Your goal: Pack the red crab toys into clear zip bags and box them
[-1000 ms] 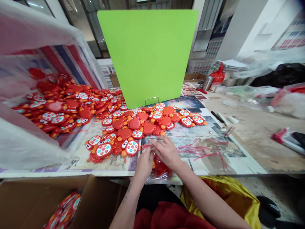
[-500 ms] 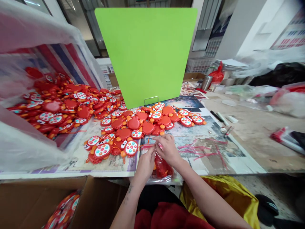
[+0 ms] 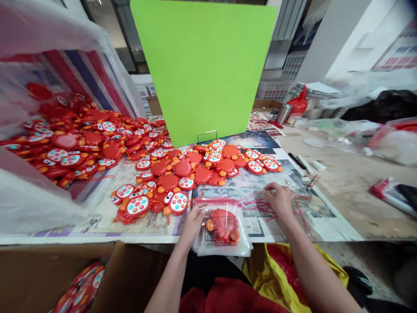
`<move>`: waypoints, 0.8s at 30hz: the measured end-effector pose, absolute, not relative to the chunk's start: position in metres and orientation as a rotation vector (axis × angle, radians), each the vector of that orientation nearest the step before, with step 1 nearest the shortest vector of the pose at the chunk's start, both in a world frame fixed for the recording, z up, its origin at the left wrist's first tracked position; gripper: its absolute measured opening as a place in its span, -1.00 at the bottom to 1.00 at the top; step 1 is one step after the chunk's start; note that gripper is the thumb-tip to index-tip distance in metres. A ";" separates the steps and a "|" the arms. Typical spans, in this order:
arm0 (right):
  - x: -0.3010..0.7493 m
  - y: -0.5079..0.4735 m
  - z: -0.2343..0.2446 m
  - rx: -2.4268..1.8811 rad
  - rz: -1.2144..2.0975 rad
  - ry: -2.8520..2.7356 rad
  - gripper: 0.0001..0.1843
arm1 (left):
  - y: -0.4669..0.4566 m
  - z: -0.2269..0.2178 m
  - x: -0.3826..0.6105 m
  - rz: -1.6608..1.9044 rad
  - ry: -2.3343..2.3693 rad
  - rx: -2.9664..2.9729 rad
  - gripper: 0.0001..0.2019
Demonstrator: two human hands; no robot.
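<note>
My left hand grips the upper left corner of a clear zip bag with a pink strip along its top. Inside the bag lies a red crab-like toy, its plain red side up. The bag rests at the table's front edge, slightly overhanging it. My right hand is apart from the bag, over several loose pink strips on the table; its fingers are curled together, and what they may hold is hidden. Beyond the bag is a pile of similar red toys, some showing white faces with coloured dots.
A green board stands upright behind the pile. To the left, a large plastic-lined sack spills more toys. Below the table are a cardboard box with bagged toys and a yellow bag. Pens lie to the right.
Both hands were together at the bag's top edge. My right hand has moved away right to the pink strips, while my left stays on the bag, which now lies flat in view.
</note>
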State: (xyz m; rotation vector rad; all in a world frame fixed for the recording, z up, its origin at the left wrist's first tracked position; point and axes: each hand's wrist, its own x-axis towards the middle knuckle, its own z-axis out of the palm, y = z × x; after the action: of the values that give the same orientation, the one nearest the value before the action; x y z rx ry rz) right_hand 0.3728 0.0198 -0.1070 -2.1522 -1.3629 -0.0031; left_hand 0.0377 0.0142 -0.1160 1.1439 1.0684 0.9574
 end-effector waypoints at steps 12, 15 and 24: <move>0.341 0.010 -0.100 -1.970 -0.373 -1.641 -0.71 | 0.012 -0.101 0.038 0.968 1.126 1.087 -0.60; 0.301 0.011 -0.095 -1.836 -0.273 -1.839 -0.69 | 0.012 -0.098 0.039 0.967 1.111 1.050 -0.58; 0.255 0.010 -0.095 -1.635 0.349 -1.852 -0.85 | 0.008 -0.098 0.035 0.962 0.993 0.924 -0.51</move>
State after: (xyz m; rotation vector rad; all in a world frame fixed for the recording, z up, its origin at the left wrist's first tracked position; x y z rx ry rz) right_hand 0.2552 0.0096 -0.0947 -1.6345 -1.8519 0.3489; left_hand 0.0352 0.0076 -0.0982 0.9242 0.9928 0.9622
